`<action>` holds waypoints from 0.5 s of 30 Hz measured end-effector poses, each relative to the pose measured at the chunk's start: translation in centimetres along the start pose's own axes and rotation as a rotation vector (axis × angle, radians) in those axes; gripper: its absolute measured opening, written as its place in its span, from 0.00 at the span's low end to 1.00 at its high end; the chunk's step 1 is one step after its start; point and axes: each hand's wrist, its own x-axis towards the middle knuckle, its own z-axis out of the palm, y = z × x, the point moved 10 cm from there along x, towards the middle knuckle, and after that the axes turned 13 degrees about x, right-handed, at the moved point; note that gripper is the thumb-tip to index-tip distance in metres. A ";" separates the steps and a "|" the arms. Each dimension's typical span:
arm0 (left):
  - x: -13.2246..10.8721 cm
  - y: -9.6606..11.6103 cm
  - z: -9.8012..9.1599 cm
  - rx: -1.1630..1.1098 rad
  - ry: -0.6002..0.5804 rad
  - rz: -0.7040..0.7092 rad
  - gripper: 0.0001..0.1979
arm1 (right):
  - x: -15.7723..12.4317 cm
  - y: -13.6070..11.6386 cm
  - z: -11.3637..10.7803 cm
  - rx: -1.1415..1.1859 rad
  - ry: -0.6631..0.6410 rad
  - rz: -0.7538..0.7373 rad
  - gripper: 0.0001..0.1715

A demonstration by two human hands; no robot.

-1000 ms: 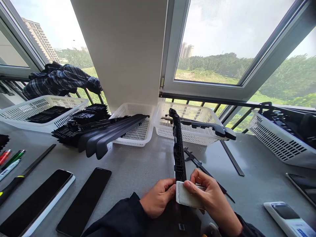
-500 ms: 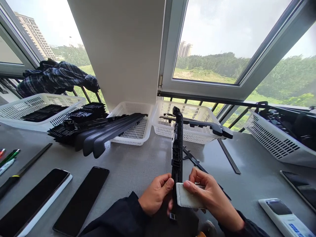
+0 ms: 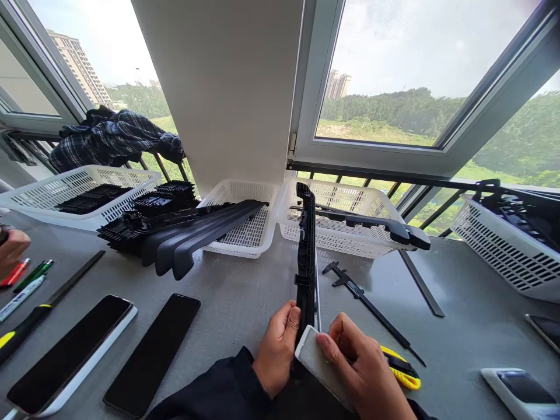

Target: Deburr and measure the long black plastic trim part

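My left hand (image 3: pixel 275 353) is closed around the lower end of a long black plastic strip (image 3: pixel 306 251), which stands upright with its ribbed, clipped side showing. In my right hand (image 3: pixel 363 364) is a flat whitish pad (image 3: pixel 321 364), pinched between thumb and fingers. The pad's edge lies against or very close to the strip's lower end; contact cannot be made out for certain. Close beside my right hand a yellow and black utility knife (image 3: pixel 405 372) rests on the table. A black caliper (image 3: pixel 371 312) lies just beyond that hand.
White baskets (image 3: pixel 240 251) line the window side, some with black parts. Curved black strips (image 3: pixel 184 251) lean over one basket. Two phones (image 3: pixel 153 356), a file (image 3: pixel 65 286) and markers (image 3: pixel 32 277) lie at left. Another person's hand (image 3: pixel 12 251) shows at the left edge. A steel ruler (image 3: pixel 420 284) lies right.
The pad has tilted and moved down and left, along with the strip's lower end. The view has shifted, revealing the yellow knife and another person's hand at left.
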 end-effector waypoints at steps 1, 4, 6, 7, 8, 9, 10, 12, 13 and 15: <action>-0.1 0.1 0.1 0.015 -0.010 0.004 0.33 | 0.1 -0.1 -0.1 -0.006 -0.016 -0.004 0.27; -0.2 0.4 0.5 0.028 -0.043 0.030 0.31 | 0.3 -0.3 -0.3 -0.027 -0.086 -0.007 0.27; -0.2 0.6 0.7 0.022 -0.062 0.041 0.31 | 0.4 -0.1 -0.7 -0.044 -0.096 0.003 0.26; -0.2 0.6 0.8 0.022 -0.071 0.041 0.30 | 0.4 -0.1 -1.0 -0.051 -0.084 0.006 0.25; -0.3 0.6 0.8 0.023 -0.077 0.040 0.30 | 0.4 0.0 -1.3 -0.059 -0.065 0.005 0.25; -0.3 0.6 0.9 0.028 -0.081 0.038 0.30 | 0.3 -0.1 -1.5 -0.068 -0.043 -0.002 0.24; -0.3 0.6 0.8 0.033 -0.078 0.035 0.30 | 0.2 -0.2 -1.5 -0.080 -0.022 -0.018 0.24; -0.4 0.5 0.8 0.040 -0.071 0.021 0.29 | -0.2 -0.5 -1.2 -0.107 -0.016 -0.048 0.24; -0.4 0.5 0.8 0.043 -0.068 0.017 0.29 | -0.3 -0.6 -0.9 -0.124 -0.020 -0.057 0.24; -0.4 0.6 0.7 0.051 -0.057 0.021 0.29 | -0.5 -0.8 -0.3 -0.153 -0.034 -0.075 0.23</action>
